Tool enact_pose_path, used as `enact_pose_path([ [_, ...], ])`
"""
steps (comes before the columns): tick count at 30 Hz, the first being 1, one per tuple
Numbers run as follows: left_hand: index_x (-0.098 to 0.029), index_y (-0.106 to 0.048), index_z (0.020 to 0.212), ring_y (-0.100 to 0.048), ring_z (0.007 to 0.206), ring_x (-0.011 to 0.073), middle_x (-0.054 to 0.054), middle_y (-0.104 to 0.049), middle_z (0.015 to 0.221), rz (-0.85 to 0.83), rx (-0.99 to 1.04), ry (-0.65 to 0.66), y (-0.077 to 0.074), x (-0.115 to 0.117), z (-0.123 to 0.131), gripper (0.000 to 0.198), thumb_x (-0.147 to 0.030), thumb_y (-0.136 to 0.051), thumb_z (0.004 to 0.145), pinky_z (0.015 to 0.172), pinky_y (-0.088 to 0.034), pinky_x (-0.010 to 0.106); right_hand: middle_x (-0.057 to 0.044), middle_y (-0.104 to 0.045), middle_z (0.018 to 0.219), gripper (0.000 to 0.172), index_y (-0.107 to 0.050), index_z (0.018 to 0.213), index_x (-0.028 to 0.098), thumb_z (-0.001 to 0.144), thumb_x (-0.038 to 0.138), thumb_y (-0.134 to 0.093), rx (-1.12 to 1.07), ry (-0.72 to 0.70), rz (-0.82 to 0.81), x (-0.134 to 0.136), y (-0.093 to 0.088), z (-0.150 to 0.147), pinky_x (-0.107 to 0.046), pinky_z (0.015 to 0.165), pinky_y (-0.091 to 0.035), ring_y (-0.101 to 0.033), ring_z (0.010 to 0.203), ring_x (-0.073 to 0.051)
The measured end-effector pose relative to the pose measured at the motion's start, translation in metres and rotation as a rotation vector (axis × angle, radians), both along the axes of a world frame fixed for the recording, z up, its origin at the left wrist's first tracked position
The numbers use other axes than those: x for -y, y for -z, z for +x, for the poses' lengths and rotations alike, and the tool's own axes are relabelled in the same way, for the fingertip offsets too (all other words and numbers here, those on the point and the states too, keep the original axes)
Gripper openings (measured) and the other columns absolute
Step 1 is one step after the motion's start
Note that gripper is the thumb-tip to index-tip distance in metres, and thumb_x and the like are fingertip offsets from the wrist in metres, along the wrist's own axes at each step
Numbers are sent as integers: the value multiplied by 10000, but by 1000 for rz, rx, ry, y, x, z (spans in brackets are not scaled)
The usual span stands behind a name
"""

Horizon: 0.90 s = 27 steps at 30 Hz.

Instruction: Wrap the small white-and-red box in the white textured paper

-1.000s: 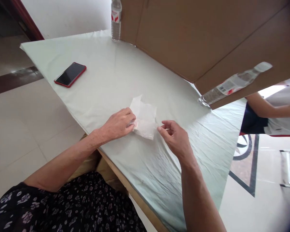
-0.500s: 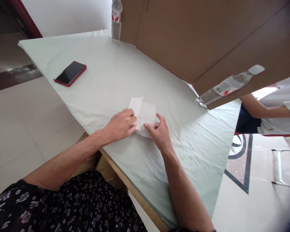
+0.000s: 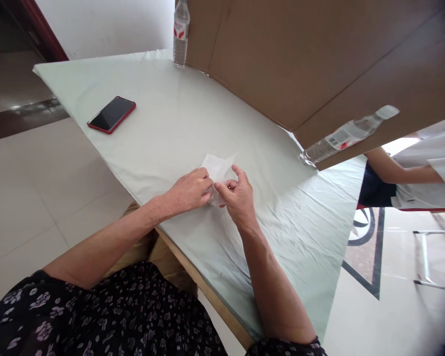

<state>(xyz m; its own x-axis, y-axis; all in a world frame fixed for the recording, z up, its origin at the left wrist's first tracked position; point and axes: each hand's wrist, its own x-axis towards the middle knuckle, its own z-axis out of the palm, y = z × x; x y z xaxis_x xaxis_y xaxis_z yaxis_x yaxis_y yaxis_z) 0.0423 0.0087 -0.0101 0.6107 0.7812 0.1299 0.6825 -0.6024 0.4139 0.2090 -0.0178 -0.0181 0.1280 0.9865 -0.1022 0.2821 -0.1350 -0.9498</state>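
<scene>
Between my hands, above the near part of the covered table, is a thin white translucent packet (image 3: 217,168), looking like paper or a soft plastic bag. My left hand (image 3: 195,188) pinches its left side with curled fingers. My right hand (image 3: 236,195) grips its right side between thumb and fingers, the index finger raised. The upper part of the packet sticks up past my fingertips, folded and creased. Its lower part is mostly covered by my fingers, and I cannot tell what is inside.
A phone in a red case (image 3: 111,114) lies on the pale green tablecloth (image 3: 159,113) to the left. A brown cardboard panel (image 3: 282,59) stands at the back, with a water bottle (image 3: 180,37) and another bottle (image 3: 348,136) against it. At right sits another person (image 3: 411,170).
My right hand has moved left, closer to my left hand. The packet's right part has been folded inward, so it looks narrower and more bunched.
</scene>
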Motion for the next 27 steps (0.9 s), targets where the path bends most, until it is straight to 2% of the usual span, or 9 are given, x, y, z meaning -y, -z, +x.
enact_pose_path([
  [3,-113,-680,1056,-619,1022,256,141,-648,1074,-59,56,-22,1,2,2,222,-157,-523,906,881,-523,369,5,-678,780,950,-315,1549,106,753,470,-685,-20,-15,-9,-1,-3,-6,-243,424,-468,-587,583,-146],
  [6,-114,-594,1277,-608,1039,262,144,-652,1123,-81,187,-59,7,5,1,414,-144,-530,869,913,-520,409,-50,-734,890,925,-308,1556,83,780,436,-666,3,-47,-25,4,-7,-7,-265,453,-490,-605,576,-143],
  [11,-134,-503,1385,-595,829,164,94,-665,1122,-282,526,-139,18,6,-5,624,-128,-565,764,795,-542,326,-126,-754,1162,723,-394,1529,164,857,333,-602,202,-210,81,15,-8,-5,-363,691,-576,-674,686,-164],
  [14,-151,-571,1292,-559,745,134,69,-658,1096,-365,618,-235,17,7,-3,533,-182,-614,761,720,-532,295,-134,-739,1229,705,-386,1539,185,863,247,-574,424,-307,175,18,-6,-6,-421,784,-577,-708,780,-213],
  [17,-168,-646,1111,-562,766,145,58,-648,1052,-283,566,-285,16,9,3,310,-236,-641,809,787,-531,325,-159,-719,1275,735,-342,1565,179,853,178,-524,602,-357,245,17,-6,-6,-456,817,-568,-725,945,-284],
  [19,-173,-653,1063,-572,788,157,53,-635,1011,-230,517,-284,18,10,7,228,-198,-601,843,817,-531,337,-159,-717,1285,749,-348,1561,190,833,155,-516,596,-407,267,14,-8,-3,-451,816,-569,-728,934,-275],
  [21,-168,-652,1087,-585,834,176,60,-622,993,-165,480,-272,23,11,10,255,-146,-561,849,835,-533,347,-142,-724,1277,733,-383,1537,207,820,161,-526,454,-473,232,10,-9,4,-417,780,-578,-723,804,-216],
  [23,-162,-645,1154,-596,899,199,75,-616,1022,-96,452,-262,28,12,11,321,-130,-551,849,863,-535,360,-120,-741,1234,666,-446,1478,208,820,202,-549,244,-426,174,3,-9,14,-366,713,-581,-689,686,-158],
  [27,-191,-631,1248,-608,925,193,82,-600,1104,-32,415,-254,32,13,11,404,-127,-546,857,869,-542,341,-84,-774,992,522,-565,1286,154,793,306,-646,-12,-9,44,-15,0,31,-264,518,-506,-657,625,-139],
])
